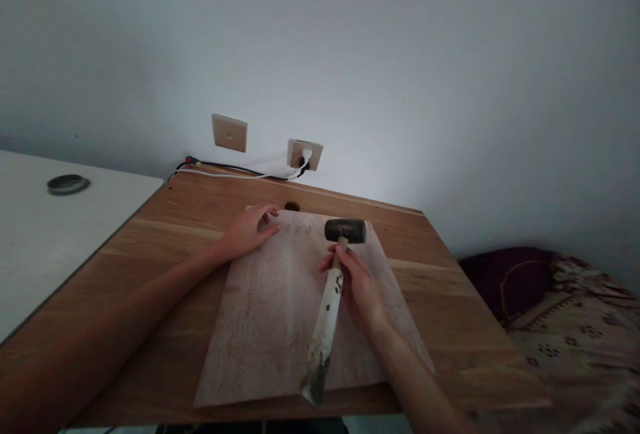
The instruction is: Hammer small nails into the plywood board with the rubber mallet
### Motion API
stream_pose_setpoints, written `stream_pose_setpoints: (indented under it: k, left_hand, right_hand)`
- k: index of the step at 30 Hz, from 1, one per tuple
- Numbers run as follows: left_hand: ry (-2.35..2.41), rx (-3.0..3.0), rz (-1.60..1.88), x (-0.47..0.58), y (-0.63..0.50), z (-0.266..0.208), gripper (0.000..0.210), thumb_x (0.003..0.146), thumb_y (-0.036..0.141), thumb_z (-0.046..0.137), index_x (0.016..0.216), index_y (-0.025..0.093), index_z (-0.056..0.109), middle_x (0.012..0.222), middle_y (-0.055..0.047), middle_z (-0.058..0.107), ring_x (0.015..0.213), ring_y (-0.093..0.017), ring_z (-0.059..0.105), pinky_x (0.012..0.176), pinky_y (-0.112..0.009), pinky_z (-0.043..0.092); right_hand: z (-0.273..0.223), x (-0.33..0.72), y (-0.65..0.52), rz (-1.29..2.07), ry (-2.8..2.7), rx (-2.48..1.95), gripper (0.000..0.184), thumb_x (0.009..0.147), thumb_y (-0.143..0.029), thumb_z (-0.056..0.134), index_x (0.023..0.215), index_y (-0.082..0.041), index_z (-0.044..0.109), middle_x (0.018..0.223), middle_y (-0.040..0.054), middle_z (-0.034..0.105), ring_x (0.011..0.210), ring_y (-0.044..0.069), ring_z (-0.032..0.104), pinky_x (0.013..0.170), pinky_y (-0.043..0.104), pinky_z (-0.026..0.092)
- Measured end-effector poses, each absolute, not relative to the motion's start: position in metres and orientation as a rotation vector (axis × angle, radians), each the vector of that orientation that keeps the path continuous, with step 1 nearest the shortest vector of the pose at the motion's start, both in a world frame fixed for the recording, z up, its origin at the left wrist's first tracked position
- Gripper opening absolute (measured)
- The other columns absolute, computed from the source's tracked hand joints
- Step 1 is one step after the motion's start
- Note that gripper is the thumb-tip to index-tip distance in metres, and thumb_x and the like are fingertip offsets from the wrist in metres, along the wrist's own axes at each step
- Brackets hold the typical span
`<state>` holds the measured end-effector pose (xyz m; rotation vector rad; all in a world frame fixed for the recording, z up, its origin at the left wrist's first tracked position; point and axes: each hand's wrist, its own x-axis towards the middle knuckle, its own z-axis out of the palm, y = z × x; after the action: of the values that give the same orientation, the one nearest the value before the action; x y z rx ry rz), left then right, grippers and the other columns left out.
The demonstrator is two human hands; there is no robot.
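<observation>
My right hand (357,284) is closed around the upper handle of a mallet (327,317) with a black head and a worn, white-painted handle. The mallet's head is above the far right part of a pale wooden board (270,314), and its handle end points towards me. At the board's far left corner rests my left hand (247,231), thumb and fingers apart, with nothing visible between them. A short row of small nail-like points (299,229) shows on the board just right of that hand; they are too small to make out clearly.
The board lies on a brown wooden table (175,214) with a round hole near its back edge. Cables (235,173) run along the wall to a socket (305,154). A white surface (30,241) at left bears a round dark lid-like object (69,185). Patterned fabric (575,334) lies at right.
</observation>
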<state>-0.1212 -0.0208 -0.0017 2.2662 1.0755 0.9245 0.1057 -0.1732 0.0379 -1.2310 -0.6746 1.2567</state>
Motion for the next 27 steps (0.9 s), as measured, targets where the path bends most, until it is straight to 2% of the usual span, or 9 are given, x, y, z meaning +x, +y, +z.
stream_pose_setpoints:
  k: [4, 6, 9, 12, 14, 16, 19, 22, 27]
  left_hand:
    - [1.115, 2.332, 1.14, -0.119, -0.02, 0.003, 0.039, 0.104, 0.041, 0.033, 0.105, 0.018, 0.066, 0.114, -0.012, 0.066, 0.113, -0.026, 0.063, 0.106, -0.046, 0.05]
    - [1.178, 2.374, 1.187, -0.117, -0.02, 0.013, 0.038, 0.104, 0.036, 0.032, 0.099, 0.017, 0.064, 0.119, -0.014, 0.063, 0.118, -0.027, 0.061, 0.109, -0.044, 0.049]
    - [1.375, 2.459, 1.05, -0.119, -0.03, 0.036, 0.03, 0.098, 0.028, 0.042, 0.117, 0.013, 0.061, 0.128, -0.018, 0.061, 0.123, -0.031, 0.06, 0.109, -0.047, 0.049]
    - [1.572, 2.563, 0.696, -0.13, -0.064, 0.051, 0.043, 0.095, 0.028, 0.047, 0.135, 0.013, 0.055, 0.13, -0.019, 0.065, 0.123, -0.036, 0.062, 0.105, -0.054, 0.05]
    - [1.607, 2.61, 0.523, -0.14, -0.097, 0.046, 0.04, 0.099, 0.034, 0.045, 0.132, 0.017, 0.06, 0.136, -0.017, 0.066, 0.124, -0.036, 0.063, 0.107, -0.053, 0.049]
    - [1.591, 2.633, 0.436, -0.149, -0.128, 0.031, 0.04, 0.1, 0.04, 0.044, 0.127, 0.02, 0.066, 0.136, -0.015, 0.069, 0.128, -0.036, 0.063, 0.11, -0.053, 0.048]
    - [1.52, 2.634, 0.449, -0.159, -0.156, 0.004, 0.046, 0.101, 0.048, 0.043, 0.127, 0.021, 0.069, 0.138, -0.013, 0.07, 0.136, -0.036, 0.058, 0.117, -0.056, 0.043]
    - [1.485, 2.616, 0.512, -0.166, -0.158, -0.008, 0.054, 0.102, 0.052, 0.041, 0.138, 0.021, 0.065, 0.147, -0.011, 0.064, 0.144, -0.034, 0.052, 0.122, -0.056, 0.039]
    - [1.347, 2.702, 0.474, -0.134, -0.15, 0.003, 0.056, 0.102, 0.055, 0.043, 0.141, 0.021, 0.064, 0.146, -0.012, 0.064, 0.149, -0.034, 0.045, 0.126, -0.059, 0.031]
  right_hand:
    - [0.025, 0.129, -0.196, 1.291, -0.653, -1.38, 0.045, 0.068, -0.057, 0.087, 0.078, -0.018, 0.066, 0.064, -0.0007, 0.062, 0.052, 0.013, 0.056, 0.038, 0.022, 0.037]
    - [0.022, 0.137, -0.196, 1.351, -0.703, -1.404, 0.045, 0.07, -0.057, 0.086, 0.079, -0.018, 0.066, 0.066, 0.0005, 0.064, 0.051, 0.013, 0.058, 0.038, 0.021, 0.04]
    - [0.023, 0.149, -0.192, 1.383, -0.889, -1.516, 0.045, 0.076, -0.06, 0.08, 0.08, -0.017, 0.065, 0.075, 0.0045, 0.07, 0.051, 0.014, 0.064, 0.043, 0.023, 0.048]
    - [0.029, 0.165, -0.202, 1.145, -1.185, -1.701, 0.042, 0.088, -0.059, 0.068, 0.085, -0.018, 0.067, 0.085, 0.0074, 0.075, 0.053, 0.016, 0.068, 0.047, 0.027, 0.053]
    - [0.032, 0.175, -0.219, 0.765, -1.405, -1.804, 0.036, 0.095, -0.054, 0.061, 0.096, -0.019, 0.071, 0.09, 0.0092, 0.076, 0.064, 0.021, 0.072, 0.058, 0.034, 0.06]
    - [0.031, 0.183, -0.241, 0.382, -1.619, -1.809, 0.033, 0.101, -0.046, 0.055, 0.112, -0.021, 0.073, 0.104, 0.0125, 0.078, 0.092, 0.028, 0.076, 0.083, 0.044, 0.062]
    - [0.021, 0.191, -0.269, 0.134, -1.892, -1.733, 0.038, 0.105, -0.039, 0.051, 0.135, -0.023, 0.067, 0.136, 0.0139, 0.07, 0.133, 0.033, 0.061, 0.112, 0.055, 0.049]
    - [0.005, 0.199, -0.281, 0.056, -1.957, -1.788, 0.041, 0.107, -0.036, 0.049, 0.143, -0.022, 0.062, 0.146, 0.0121, 0.065, 0.142, 0.031, 0.054, 0.118, 0.055, 0.044]
    - [-0.009, 0.236, -0.289, 0.006, -1.833, -1.897, 0.041, 0.109, -0.039, 0.043, 0.136, -0.022, 0.068, 0.143, 0.0113, 0.068, 0.14, 0.029, 0.057, 0.118, 0.052, 0.046]
